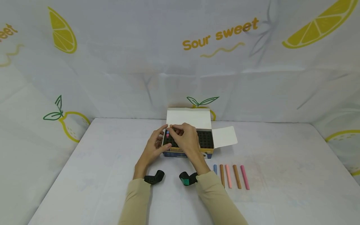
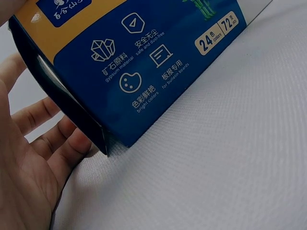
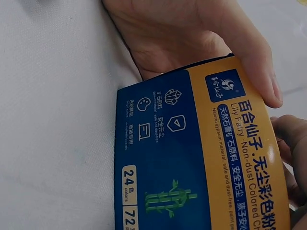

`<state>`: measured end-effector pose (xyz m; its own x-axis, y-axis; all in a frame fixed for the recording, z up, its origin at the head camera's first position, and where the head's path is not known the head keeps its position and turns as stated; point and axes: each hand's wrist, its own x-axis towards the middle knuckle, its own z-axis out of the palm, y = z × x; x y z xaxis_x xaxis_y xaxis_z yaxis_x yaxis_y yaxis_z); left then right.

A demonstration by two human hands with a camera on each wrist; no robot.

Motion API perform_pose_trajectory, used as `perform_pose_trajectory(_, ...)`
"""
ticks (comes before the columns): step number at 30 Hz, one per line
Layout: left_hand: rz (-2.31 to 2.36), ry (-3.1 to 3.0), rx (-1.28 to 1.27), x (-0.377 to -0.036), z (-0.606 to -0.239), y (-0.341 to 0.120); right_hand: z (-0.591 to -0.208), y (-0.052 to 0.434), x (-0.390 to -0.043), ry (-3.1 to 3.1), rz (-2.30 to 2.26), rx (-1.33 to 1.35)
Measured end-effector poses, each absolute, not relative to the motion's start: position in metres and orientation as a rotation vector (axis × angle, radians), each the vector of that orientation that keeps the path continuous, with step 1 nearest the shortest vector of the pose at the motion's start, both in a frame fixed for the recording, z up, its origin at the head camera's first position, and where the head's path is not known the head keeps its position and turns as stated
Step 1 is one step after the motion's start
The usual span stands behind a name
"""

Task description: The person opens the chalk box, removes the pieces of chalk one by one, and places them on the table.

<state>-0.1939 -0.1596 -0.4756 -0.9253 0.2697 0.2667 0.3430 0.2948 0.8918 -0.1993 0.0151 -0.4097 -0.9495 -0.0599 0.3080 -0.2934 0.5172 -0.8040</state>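
Note:
An open chalk box [image 1: 206,139] with a black cell grid stands mid-table, its white lid [image 1: 188,118] raised at the back. My left hand [image 1: 161,138] grips the box's left end, thumb on the front rim and fingers along the side. The left wrist view shows those fingers [image 2: 62,143] against the box's [image 2: 144,72] dark side panel. My right hand [image 1: 172,128] hovers over the box's back left corner and pinches what looks like an orange-brown chalk stick [image 1: 170,126]. Blue and pink chalk ends [image 1: 167,134] stand in the cells below it. In the right wrist view the left thumb [image 3: 259,67] lies on the box [image 3: 192,158].
Several loose chalk sticks [image 1: 229,176] lie side by side on the white table [image 1: 281,175], right of my right forearm: blue, brown, pink, brown, pink. The box's side flap [image 1: 225,137] sticks out to the right. A lemon-print cloth backdrop [image 1: 180,62] surrounds the table.

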Motion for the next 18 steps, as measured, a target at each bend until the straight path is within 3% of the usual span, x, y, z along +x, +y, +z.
perform_pose_trajectory(18, -1.696, -2.498, -0.580, -0.193, -0.475, -0.160, -0.396, 0.016, -0.200, -2.285, 1.490, 0.402)
